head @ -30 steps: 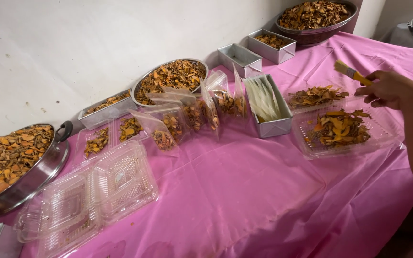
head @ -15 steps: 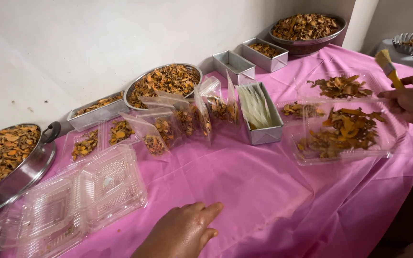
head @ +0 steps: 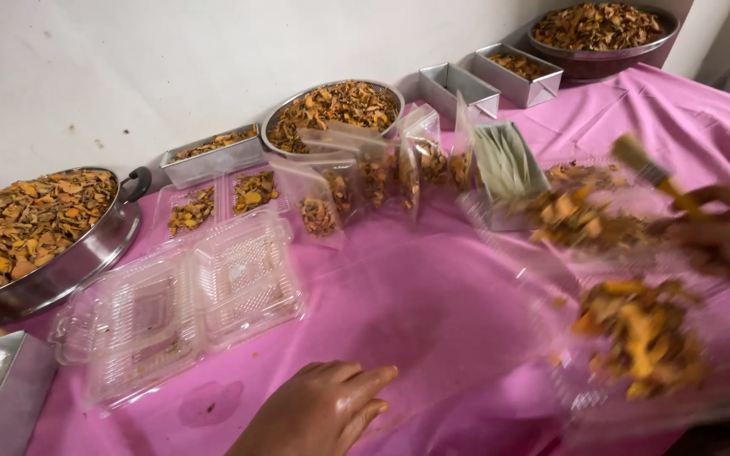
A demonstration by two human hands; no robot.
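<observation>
While the right hand (head: 724, 241) sits at the right edge, its fingers are closed around the yellow handle of a small brush (head: 652, 173); pale bristle head points up-left, metal ferrule behind it, whole thing motion-blurred. Brush is held above a clear plastic clamshell container (head: 635, 338) lying open at right on the pink-covered surface (head: 433, 287). Both halves carry orange-brown dried slices (head: 644, 333), curled and flaky, also blurred. Left hand (head: 318, 409) lies flat, palm down, on the cloth at bottom centre, fingers together and extended, holding nothing.

Left of that hand: two empty clear clamshell containers (head: 183, 308), open, ridged bases. Behind them, small clear pouches (head: 365, 173) partly filled with the same slices stand in a row, just beside a rectangular metal tin (head: 509, 165) of flat pale bags. Along the wall: a large steel pan (head: 40, 236) heaped with slices at far left, a round steel tray (head: 331, 114), small rectangular tins (head: 487, 76), and another big bowl (head: 601, 29) top right.
</observation>
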